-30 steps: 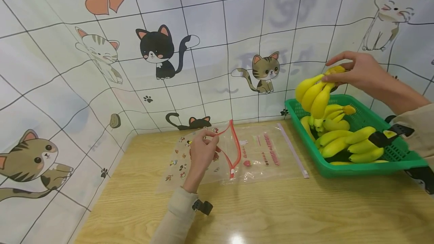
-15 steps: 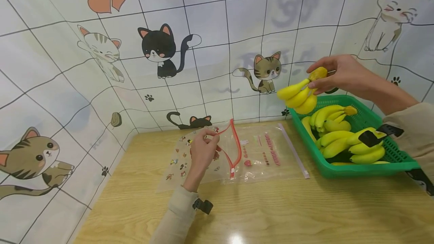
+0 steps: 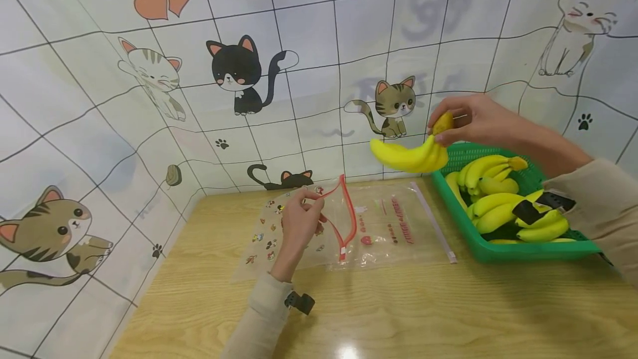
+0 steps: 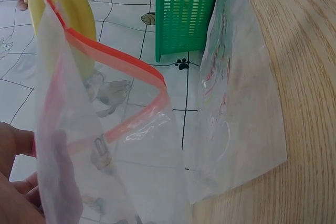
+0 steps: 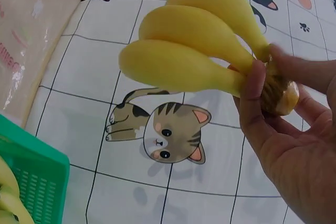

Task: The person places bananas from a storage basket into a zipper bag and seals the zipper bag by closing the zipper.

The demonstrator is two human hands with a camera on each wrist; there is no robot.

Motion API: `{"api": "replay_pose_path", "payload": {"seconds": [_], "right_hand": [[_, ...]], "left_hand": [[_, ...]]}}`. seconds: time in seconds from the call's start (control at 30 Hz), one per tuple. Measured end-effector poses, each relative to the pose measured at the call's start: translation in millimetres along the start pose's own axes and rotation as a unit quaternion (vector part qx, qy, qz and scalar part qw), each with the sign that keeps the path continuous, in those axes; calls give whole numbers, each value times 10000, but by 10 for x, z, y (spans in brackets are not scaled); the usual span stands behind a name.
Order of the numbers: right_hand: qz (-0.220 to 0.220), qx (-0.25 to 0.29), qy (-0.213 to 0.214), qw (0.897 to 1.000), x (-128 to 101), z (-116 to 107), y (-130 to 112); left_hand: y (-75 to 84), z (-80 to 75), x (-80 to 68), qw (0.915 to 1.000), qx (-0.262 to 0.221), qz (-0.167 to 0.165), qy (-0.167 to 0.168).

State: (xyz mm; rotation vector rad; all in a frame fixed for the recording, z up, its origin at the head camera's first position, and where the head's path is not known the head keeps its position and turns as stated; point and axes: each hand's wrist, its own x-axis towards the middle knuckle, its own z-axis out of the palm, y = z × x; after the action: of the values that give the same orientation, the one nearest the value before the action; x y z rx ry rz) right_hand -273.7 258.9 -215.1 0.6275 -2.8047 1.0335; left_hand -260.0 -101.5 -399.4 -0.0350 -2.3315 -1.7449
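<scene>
My left hand (image 3: 301, 223) pinches the upper layer of a clear printed zip bag (image 3: 271, 240) near its mouth. Its red zip edge (image 4: 121, 59) is parted, so the mouth gapes toward the right. My right hand (image 3: 476, 121) holds a bunch of yellow bananas (image 3: 406, 157) by its brown stem, in the air between the bag and the green basket. In the right wrist view three bananas (image 5: 181, 66) of that bunch fan out from the fingers. The left wrist view shows the bunch (image 4: 79, 14) beyond the bag's mouth, partly behind the plastic.
A second clear bag (image 3: 394, 254) with pink print and a lilac zip lies flat on the wooden table (image 3: 379, 309). At the right stands a green basket (image 3: 503, 254) with several banana bunches (image 3: 498, 209). Cat-printed sheeting (image 3: 309, 87) rises behind.
My right hand has carried the banana bunch left and slightly down from above the basket, and the bunch has swung nearly level. My left hand stays at the bag's mouth.
</scene>
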Motion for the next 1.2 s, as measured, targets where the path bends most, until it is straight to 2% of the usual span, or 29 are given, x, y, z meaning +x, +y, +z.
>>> {"api": "replay_pose_path", "payload": {"seconds": [0.13, 0.47, 0.7, 0.9, 1.2], "right_hand": [[-284, -11, -101, 9995, -21, 111, -92], [-942, 181, -753, 9925, -25, 411, -239], [-1160, 11, -1009, 9881, 7, 661, -264], [-1443, -118, -939, 9850, 83, 878, -279], [-1717, -975, -627, 9783, 160, 1140, -357]], "left_hand": [[-2, 3, -4, 10000, 1, 8, -20], [0, -5, -19, 9999, 156, -32, 23], [-11, -5, -37, 9999, 166, 36, 3], [-29, -9, -32, 9999, 75, 64, -28], [-43, -12, -15, 9999, 40, 134, -17]]}}
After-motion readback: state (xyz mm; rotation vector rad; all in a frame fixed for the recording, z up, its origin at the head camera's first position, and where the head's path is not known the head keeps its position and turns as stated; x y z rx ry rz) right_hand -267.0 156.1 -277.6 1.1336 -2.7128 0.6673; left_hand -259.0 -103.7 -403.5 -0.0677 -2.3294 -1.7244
